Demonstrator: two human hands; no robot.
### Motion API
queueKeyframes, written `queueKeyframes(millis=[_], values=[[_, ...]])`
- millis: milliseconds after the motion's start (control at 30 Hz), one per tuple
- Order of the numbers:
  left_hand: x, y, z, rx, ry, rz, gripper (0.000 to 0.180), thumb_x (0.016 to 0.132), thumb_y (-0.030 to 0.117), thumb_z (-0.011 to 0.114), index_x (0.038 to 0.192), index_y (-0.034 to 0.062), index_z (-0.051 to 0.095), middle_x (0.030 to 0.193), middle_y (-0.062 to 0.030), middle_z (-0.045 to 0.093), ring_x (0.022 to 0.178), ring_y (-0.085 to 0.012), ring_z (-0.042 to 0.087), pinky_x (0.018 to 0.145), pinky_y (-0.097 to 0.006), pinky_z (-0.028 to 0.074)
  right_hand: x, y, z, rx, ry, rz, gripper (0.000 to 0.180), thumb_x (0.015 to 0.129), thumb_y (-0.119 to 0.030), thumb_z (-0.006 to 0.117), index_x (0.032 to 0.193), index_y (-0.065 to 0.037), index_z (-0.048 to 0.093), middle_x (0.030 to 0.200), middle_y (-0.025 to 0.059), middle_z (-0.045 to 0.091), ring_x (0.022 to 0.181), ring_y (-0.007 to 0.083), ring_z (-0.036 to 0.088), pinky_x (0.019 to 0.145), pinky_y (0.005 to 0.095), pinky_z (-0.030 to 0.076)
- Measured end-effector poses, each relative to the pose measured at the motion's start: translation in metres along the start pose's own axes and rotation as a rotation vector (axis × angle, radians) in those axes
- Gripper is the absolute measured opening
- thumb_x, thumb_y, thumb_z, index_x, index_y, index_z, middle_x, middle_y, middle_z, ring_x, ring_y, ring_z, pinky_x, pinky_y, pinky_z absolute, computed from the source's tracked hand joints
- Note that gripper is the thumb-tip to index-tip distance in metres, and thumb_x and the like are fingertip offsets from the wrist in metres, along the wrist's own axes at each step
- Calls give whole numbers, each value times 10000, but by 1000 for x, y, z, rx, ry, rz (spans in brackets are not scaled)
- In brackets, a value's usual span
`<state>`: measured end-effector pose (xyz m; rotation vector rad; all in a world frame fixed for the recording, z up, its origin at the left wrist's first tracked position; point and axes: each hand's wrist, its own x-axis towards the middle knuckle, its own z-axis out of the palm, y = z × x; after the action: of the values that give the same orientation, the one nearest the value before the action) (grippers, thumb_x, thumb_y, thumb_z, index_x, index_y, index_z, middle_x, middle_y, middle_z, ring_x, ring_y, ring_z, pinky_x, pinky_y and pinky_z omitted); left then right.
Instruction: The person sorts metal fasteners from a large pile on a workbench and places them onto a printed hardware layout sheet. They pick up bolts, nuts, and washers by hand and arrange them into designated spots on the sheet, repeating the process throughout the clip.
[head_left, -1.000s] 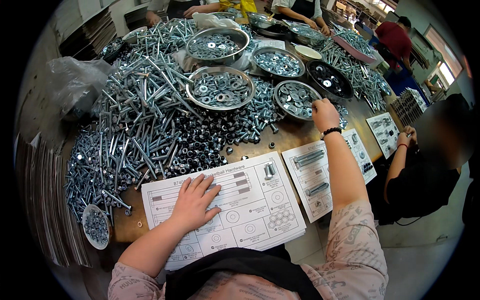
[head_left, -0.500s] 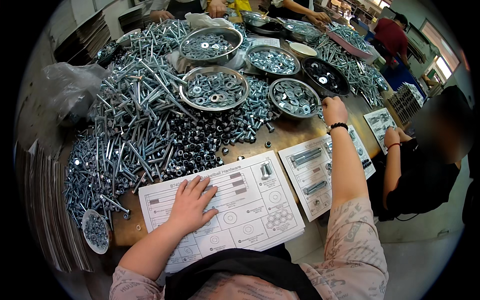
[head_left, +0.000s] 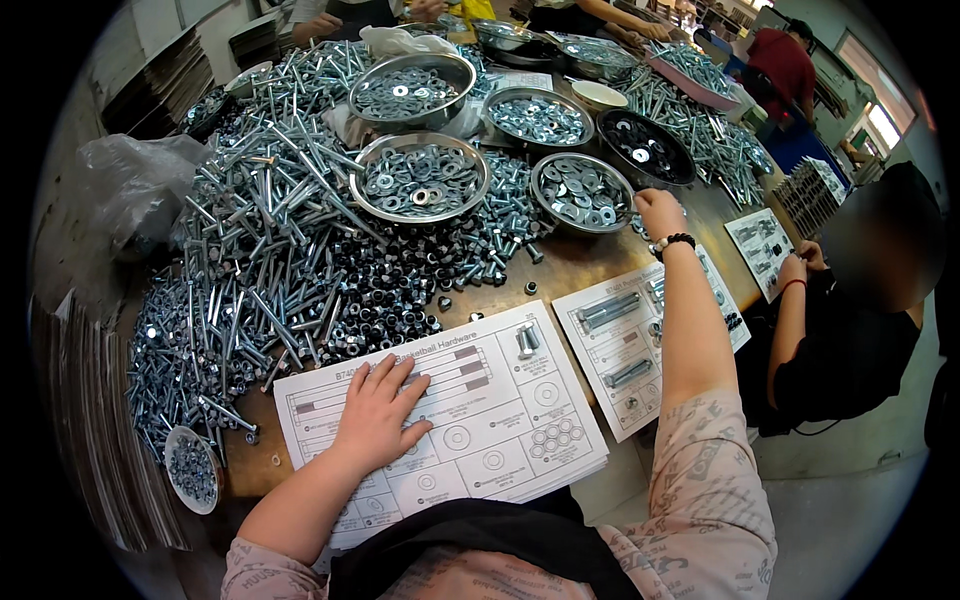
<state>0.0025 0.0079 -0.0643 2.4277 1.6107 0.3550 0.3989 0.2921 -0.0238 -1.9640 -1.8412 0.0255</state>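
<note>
My left hand (head_left: 382,415) lies flat, fingers spread, on a stack of printed hardware sheets (head_left: 490,410). Short bolts (head_left: 527,341) rest in the sheet's upper right box. Stretched forward, my right hand (head_left: 660,213) is at the right rim of a steel bowl (head_left: 541,215) of flat washers (head_left: 580,190). Its fingers are closed together; anything pinched in them is too small to make out. Below that forearm is a second printed sheet (head_left: 590,365), bearing long bolts (head_left: 608,311) and other small hardware, partly hidden by my arm.
Heaped bolts (head_left: 270,220) and black-ringed nuts (head_left: 390,305) cover the table's left side. More washer bowls (head_left: 420,212) stand behind, beside a black bowl (head_left: 690,178). At right, a co-worker's hands (head_left: 795,268) are over another sheet (head_left: 752,235). Cardboard (head_left: 80,420) is stacked at left.
My right hand stays by the washer bowl, its fingers slightly shifted. My left hand has not moved on the sheets. The co-worker at right has brought both hands together.
</note>
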Motion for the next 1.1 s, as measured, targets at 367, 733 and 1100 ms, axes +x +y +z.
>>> queueKeyframes(millis=[367, 733, 1100], values=[[2, 0, -3, 13, -32, 0, 535, 727, 357, 626, 1197, 133, 506, 1303, -128, 409, 1242, -326, 324, 1031, -493, 204, 29, -29, 18, -218, -70, -284, 211, 777, -112, 554, 947, -185, 654, 1007, 92, 576, 945, 271, 558, 811, 383, 466], [0, -2, 0, 6, 5, 12, 565, 694, 350, 650, 1194, 128, 507, 1292, -137, 420, 1231, -335, 339, 1022, -503, 216, 23, -54, 21, -96, 118, -378, 154, 779, -178, 597, 870, -57, 628, 823, 119, 606, 823, 302, 584, 707, 387, 474], [-2, -2, 2, 10, 11, 4, 560, 720, 344, 631, 1217, 130, 491, 1319, -121, 398, 1255, -315, 316, 1043, -484, 201, -172, -117, -33, 370, -699, -583, 196, 734, -90, 642, 919, -48, 594, 759, 93, 626, 705, 223, 613, 631, 309, 476]])
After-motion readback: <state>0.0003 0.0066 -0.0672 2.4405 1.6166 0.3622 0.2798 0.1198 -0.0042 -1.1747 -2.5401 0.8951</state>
